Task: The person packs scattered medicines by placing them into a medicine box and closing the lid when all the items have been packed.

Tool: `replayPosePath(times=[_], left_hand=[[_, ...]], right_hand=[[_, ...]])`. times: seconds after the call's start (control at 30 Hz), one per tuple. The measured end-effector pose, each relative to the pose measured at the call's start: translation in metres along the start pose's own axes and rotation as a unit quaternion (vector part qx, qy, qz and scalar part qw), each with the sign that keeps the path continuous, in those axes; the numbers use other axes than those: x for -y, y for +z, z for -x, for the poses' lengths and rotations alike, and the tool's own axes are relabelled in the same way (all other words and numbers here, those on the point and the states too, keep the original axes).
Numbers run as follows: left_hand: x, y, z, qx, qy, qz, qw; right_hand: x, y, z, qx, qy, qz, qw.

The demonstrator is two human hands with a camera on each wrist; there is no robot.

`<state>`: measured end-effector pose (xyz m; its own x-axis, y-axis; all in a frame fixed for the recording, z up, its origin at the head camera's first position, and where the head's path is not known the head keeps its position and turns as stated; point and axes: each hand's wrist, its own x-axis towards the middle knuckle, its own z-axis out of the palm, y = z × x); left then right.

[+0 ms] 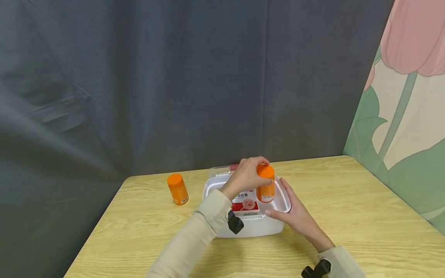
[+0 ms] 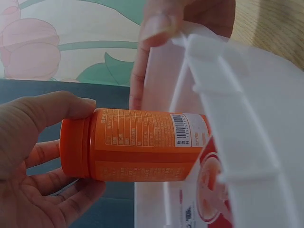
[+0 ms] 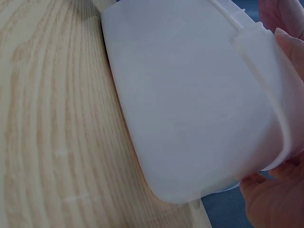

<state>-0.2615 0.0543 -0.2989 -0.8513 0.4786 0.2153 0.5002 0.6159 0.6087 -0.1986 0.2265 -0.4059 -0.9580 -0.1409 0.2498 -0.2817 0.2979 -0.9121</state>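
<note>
My left hand (image 1: 246,178) grips an orange pill bottle (image 1: 266,192) by its cap end, thumb on one side and fingers on the other. The bottle stands upright with its lower part inside a white plastic storage box (image 1: 255,228); whether its base touches the floor of the box is hidden. A red and white medicine carton (image 1: 247,206) lies in the box, left of the bottle. At the right end of the box, my right hand (image 1: 299,217) holds the rim between thumb and fingers. In the left wrist view, the bottle's printed label (image 2: 142,137) faces the camera.
Another orange bottle (image 1: 178,189) stands on the wooden table (image 1: 139,224), left of the box. A clear lid (image 1: 219,170) with a reddish part is at the box's far side. A dark curtain (image 1: 194,85) hangs behind the table, and a flower-patterned wall (image 1: 410,116) is at the right.
</note>
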Motion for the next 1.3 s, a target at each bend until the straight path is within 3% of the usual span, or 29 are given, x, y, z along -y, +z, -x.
replayPosePath(times=[0.33,0.63,0.87,1.3], left_hand=[[0.010,0.009,-0.007,0.010,-0.022,-0.009,0.9997],[0.009,0.017,-0.011,0.029,-0.029,-0.035,0.9986],[0.011,0.021,-0.013,0.039,-0.027,-0.058,0.9971],[0.019,0.026,-0.016,0.040,-0.026,-0.056,0.9973]], right_hand=[[-0.001,-0.001,0.000,0.005,-0.006,-0.007,0.9999],[0.000,-0.001,-0.001,0.009,-0.001,-0.005,0.9999],[-0.001,-0.001,-0.001,0.010,-0.005,-0.008,0.9999],[-0.003,0.000,-0.001,0.006,-0.016,-0.011,0.9998]])
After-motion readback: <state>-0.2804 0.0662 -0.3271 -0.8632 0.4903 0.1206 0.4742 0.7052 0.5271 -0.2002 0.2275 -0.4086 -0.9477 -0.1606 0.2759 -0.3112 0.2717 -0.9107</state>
